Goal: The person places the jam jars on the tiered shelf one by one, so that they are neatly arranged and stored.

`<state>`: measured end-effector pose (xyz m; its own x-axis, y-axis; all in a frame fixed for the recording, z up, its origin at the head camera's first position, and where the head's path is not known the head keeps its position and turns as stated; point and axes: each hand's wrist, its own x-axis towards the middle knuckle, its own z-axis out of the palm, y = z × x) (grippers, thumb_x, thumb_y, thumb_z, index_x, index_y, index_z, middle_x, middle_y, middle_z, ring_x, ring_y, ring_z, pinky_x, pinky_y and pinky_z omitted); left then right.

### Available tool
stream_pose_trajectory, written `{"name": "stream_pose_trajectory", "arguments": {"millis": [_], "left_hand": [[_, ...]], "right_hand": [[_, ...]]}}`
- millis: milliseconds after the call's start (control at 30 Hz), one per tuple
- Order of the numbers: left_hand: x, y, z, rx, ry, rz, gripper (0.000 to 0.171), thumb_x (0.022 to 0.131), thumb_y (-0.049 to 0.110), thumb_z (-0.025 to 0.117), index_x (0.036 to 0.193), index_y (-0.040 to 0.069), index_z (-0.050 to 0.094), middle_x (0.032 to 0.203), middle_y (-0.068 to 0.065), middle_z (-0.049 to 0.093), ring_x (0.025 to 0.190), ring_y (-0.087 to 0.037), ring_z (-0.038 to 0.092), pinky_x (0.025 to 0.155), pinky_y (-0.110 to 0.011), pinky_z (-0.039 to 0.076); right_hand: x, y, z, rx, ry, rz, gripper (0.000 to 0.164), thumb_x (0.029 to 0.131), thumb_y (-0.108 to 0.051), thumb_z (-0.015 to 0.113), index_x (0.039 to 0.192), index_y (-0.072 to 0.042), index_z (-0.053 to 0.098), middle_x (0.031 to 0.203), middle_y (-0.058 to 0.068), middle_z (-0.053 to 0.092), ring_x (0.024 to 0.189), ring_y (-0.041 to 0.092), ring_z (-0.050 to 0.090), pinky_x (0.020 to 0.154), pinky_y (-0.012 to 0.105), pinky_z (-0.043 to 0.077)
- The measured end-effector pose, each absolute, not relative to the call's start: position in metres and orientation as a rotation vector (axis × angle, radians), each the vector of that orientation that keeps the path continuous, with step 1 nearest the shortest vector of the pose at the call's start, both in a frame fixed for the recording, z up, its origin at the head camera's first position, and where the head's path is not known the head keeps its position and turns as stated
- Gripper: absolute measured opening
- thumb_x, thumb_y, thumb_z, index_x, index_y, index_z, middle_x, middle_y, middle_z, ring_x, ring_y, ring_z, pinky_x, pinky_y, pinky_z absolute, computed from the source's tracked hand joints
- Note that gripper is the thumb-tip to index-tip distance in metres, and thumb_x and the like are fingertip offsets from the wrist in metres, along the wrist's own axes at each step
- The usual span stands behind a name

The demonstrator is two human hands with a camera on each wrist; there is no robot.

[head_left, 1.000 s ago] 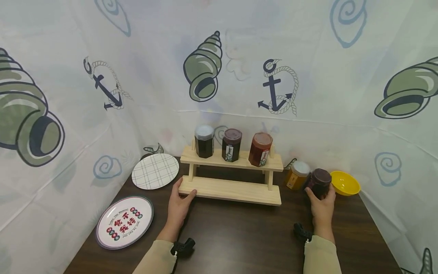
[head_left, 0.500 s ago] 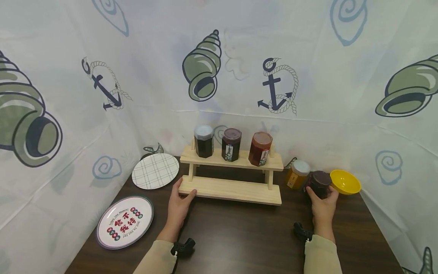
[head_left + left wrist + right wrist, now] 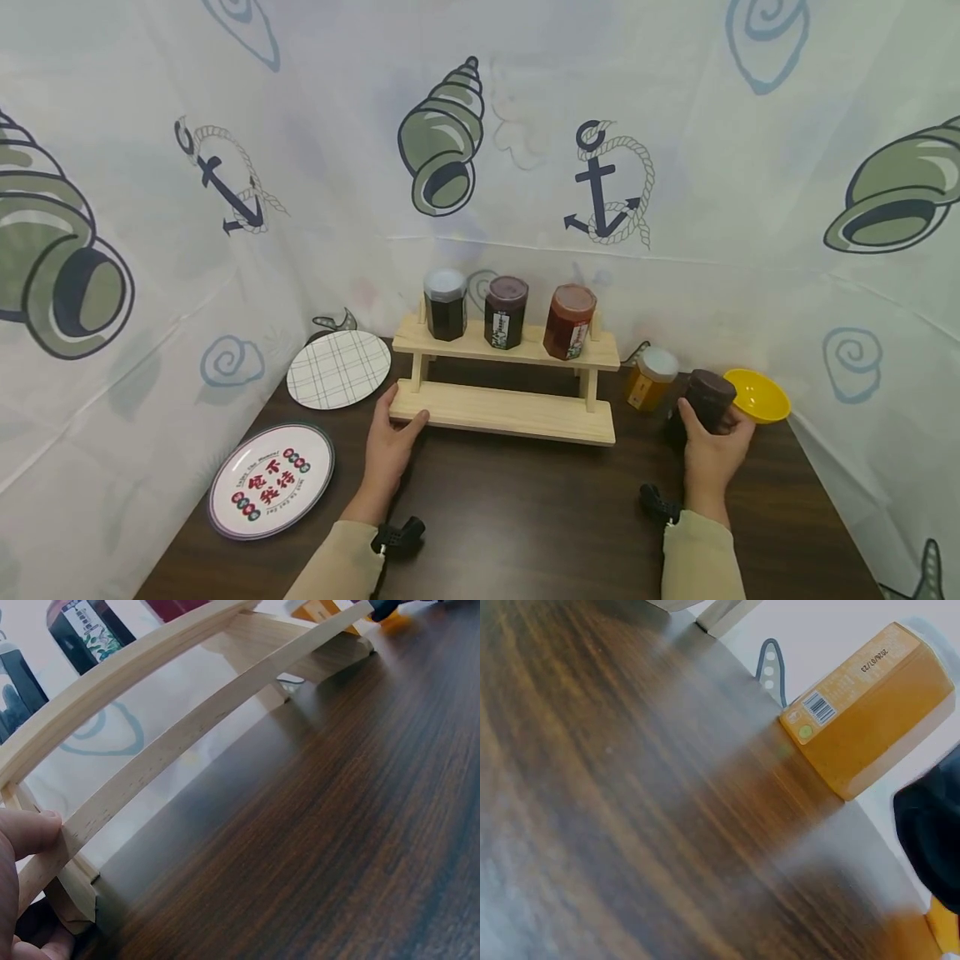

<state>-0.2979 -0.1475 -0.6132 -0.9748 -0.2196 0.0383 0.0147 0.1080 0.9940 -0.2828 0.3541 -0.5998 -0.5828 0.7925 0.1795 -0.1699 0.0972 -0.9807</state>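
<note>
My left hand [image 3: 388,442] grips the left end of the wooden two-tier rack [image 3: 502,410]; in the left wrist view its thumb [image 3: 34,831] lies against the lower plank, with other fingers below. On the upper tier stand a white-lidded dark jar [image 3: 446,312], a purple-lidded dark jar [image 3: 506,317] and a red jar [image 3: 570,325]. To the right of the rack my right hand [image 3: 712,454] holds another dark jar [image 3: 707,398], tilted, thumb on its left side. In the right wrist view only part of this jar [image 3: 934,825] shows, above the tabletop.
A white-lidded amber jar [image 3: 651,382] stands between rack and held jar. Behind the held jar is a yellow bowl [image 3: 761,396]. At left lie a checked plate [image 3: 339,369] and a plate with red characters [image 3: 272,482]. A patterned cloth [image 3: 525,208] hangs behind the table.
The dark jar in my right hand has come up and tilted, shifting slightly right. My left hand stays on the rack. The head view has shifted a little.
</note>
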Motion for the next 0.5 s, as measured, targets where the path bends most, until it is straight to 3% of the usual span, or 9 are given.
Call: {"name": "stream_pose_trajectory", "arguments": {"millis": [67,300,400,500], "left_hand": [[-0.298,-0.147,-0.613,0.2,-2.195,-1.977,0.089,0.099,0.019,0.083,0.172,0.018,0.032,0.176,-0.015,0.035,0.154,-0.03,0.045,0.118,-0.043,0.043],[-0.297,-0.147,-0.616,0.171,-2.194,-1.979,0.089,0.1,0.022,0.083,0.172,0.019,0.032,0.176,-0.016,0.035,0.154,-0.031,0.045,0.095,-0.006,0.04],[-0.296,-0.148,-0.617,0.158,-2.193,-1.979,0.088,0.101,0.022,0.082,0.172,0.019,0.032,0.176,-0.017,0.034,0.157,-0.032,0.042,0.095,-0.004,0.039],[-0.296,-0.147,-0.616,0.153,-2.195,-1.974,0.087,0.101,0.024,0.082,0.172,0.019,0.032,0.177,-0.016,0.033,0.158,-0.032,0.04,0.102,-0.01,0.041]], "right_hand": [[-0.282,0.355,-0.599,-0.604,-1.577,1.563,0.074,0.085,-0.021,0.097,0.145,-0.014,0.055,0.124,-0.012,0.057,0.115,0.009,0.053,0.101,0.025,0.042],[-0.279,0.353,-0.587,-0.588,-1.489,1.513,0.069,0.083,-0.026,0.099,0.142,-0.019,0.063,0.121,-0.01,0.062,0.115,0.01,0.055,0.101,0.024,0.044],[-0.278,0.351,-0.581,-0.545,-1.439,1.53,0.07,0.082,-0.022,0.1,0.142,-0.018,0.065,0.124,-0.005,0.065,0.117,0.014,0.057,0.101,0.024,0.045],[-0.278,0.348,-0.575,-0.5,-1.4,1.567,0.072,0.079,-0.018,0.101,0.143,-0.015,0.066,0.128,-0.001,0.068,0.119,0.017,0.06,0.103,0.025,0.047]]}}
